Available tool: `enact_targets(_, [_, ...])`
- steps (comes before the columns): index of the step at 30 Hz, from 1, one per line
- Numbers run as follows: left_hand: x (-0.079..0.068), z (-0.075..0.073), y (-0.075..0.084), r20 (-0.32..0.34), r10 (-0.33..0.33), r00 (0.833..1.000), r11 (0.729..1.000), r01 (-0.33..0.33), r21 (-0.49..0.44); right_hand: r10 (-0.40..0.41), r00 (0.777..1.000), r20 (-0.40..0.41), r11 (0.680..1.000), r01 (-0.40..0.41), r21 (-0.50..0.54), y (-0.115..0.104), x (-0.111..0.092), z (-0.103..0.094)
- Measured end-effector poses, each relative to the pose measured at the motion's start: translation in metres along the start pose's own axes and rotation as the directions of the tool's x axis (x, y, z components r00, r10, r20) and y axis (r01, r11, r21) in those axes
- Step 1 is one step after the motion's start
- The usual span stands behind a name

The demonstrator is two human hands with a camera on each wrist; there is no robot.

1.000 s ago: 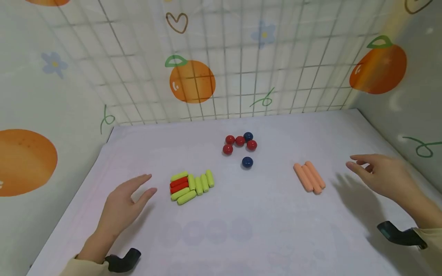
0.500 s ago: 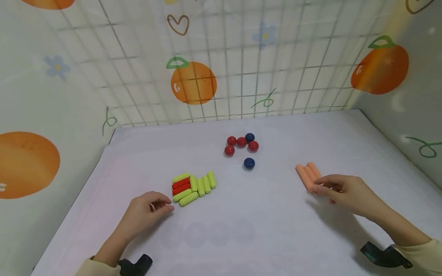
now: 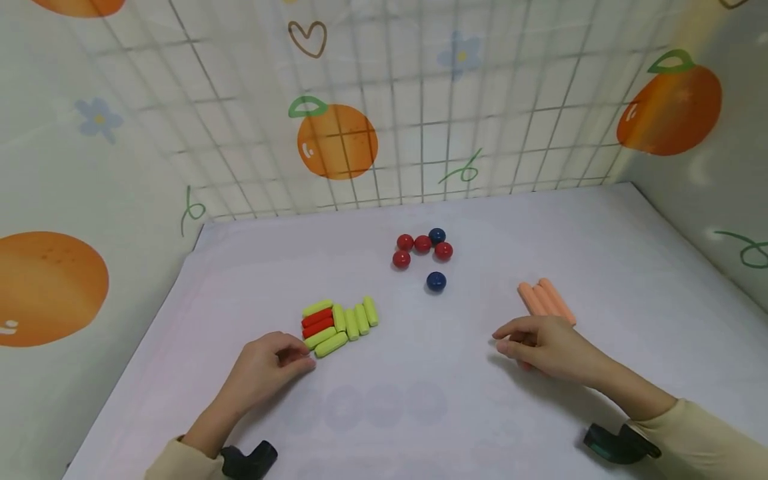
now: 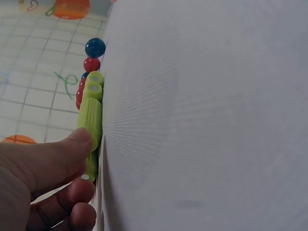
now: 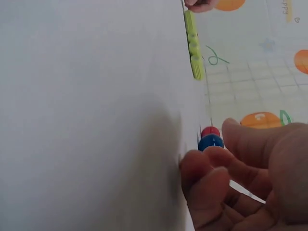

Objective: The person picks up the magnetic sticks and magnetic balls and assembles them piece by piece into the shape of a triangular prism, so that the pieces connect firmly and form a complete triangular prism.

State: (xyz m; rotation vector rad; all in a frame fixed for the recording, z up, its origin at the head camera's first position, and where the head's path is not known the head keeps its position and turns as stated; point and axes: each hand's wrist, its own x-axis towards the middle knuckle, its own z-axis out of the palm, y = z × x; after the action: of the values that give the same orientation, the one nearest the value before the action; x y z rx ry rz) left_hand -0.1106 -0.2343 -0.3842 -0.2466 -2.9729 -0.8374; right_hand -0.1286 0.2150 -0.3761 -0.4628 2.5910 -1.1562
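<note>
My left hand (image 3: 267, 370) is low over the table beside a cluster of short lime-green sticks (image 3: 331, 345) and two red sticks (image 3: 317, 322). Its fingertips are right at the near left lime-green stick; in the left wrist view the thumb (image 4: 81, 139) overlaps a stick (image 4: 90, 115), with the other fingers loosely bent below. My right hand (image 3: 549, 350) hovers in front of three peach-coloured sticks (image 3: 549, 300), partly covering their near ends. Its fingers are loosely bent with nothing between thumb and fingertips; in the right wrist view a blue ball (image 5: 211, 141) shows beyond them.
Several glossy red balls (image 3: 423, 244) and a blue ball (image 3: 437, 235) lie grouped at the back middle, with another blue ball (image 3: 436, 281) nearer. A white cloth covers the table (image 3: 420, 373). A printed curtain (image 3: 240, 100) stands at the back and sides.
My right hand has come in from the right, passing in front of the peach sticks and further left. My left hand has moved right to the lime-green sticks, its fingers bending more.
</note>
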Motion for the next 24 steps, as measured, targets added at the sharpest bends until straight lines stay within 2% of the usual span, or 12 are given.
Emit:
enact_targets(7, [0.003, 0.004, 0.003, 0.014, -0.018, 1.000, 1.000, 0.018, 0.011, -0.019, 1.000, 0.007, 0.999, 0.019, -0.039, -0.004, 0.007, 0.004])
enact_targets(17, [0.012, 0.011, 0.012, 0.048, -0.028, 0.998, 0.998, 0.025, 0.061, 0.016, 1.000, 0.004, 0.999, -0.015, -0.040, -0.006, 0.014, 0.001])
enact_targets(24, [0.008, 0.011, 0.015, 0.054, -0.022, 0.998, 0.998, 0.018, 0.063, -0.045, 0.999, -0.030, 0.995, 0.042, -0.094, -0.001, 0.035, -0.004])
